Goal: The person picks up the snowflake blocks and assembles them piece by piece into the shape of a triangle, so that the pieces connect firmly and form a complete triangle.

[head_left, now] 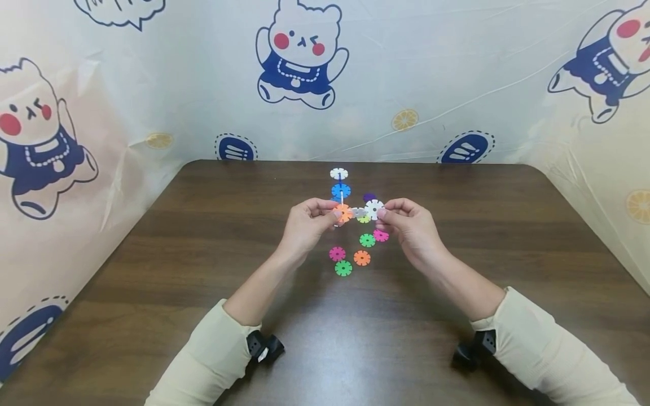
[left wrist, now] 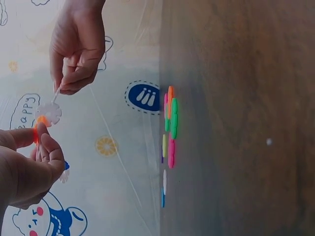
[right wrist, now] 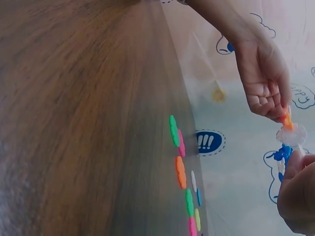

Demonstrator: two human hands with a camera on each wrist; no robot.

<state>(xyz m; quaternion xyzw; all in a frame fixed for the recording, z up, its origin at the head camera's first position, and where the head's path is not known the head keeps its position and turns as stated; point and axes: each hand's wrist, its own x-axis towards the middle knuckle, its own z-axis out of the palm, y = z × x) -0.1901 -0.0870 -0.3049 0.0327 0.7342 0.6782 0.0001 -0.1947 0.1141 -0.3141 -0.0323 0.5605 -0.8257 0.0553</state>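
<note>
Above the dark wooden table (head_left: 457, 265) both hands meet over a small cluster of flat toothed plastic discs. My left hand (head_left: 331, 212) pinches the orange disc (head_left: 343, 213) of the cluster; blue and white pieces show beside it in the left wrist view. My right hand (head_left: 385, 213) pinches a white disc (head_left: 374, 209), which meets the cluster at a pale grey disc (head_left: 359, 212). In the left wrist view the white disc (left wrist: 49, 113) sits between my left hand (left wrist: 42, 142) and right hand (left wrist: 66, 86). The right wrist view shows the same white disc (right wrist: 291, 135) and orange disc (right wrist: 286, 120).
Loose discs lie on the table under the hands: pink (head_left: 337, 254), green (head_left: 343, 268), orange (head_left: 361, 258), green (head_left: 367, 240), pink (head_left: 381, 235), purple (head_left: 369, 197), blue (head_left: 341, 190), white (head_left: 338, 173). A cartoon-printed plastic sheet (head_left: 406, 84) walls the table at the back and both sides.
</note>
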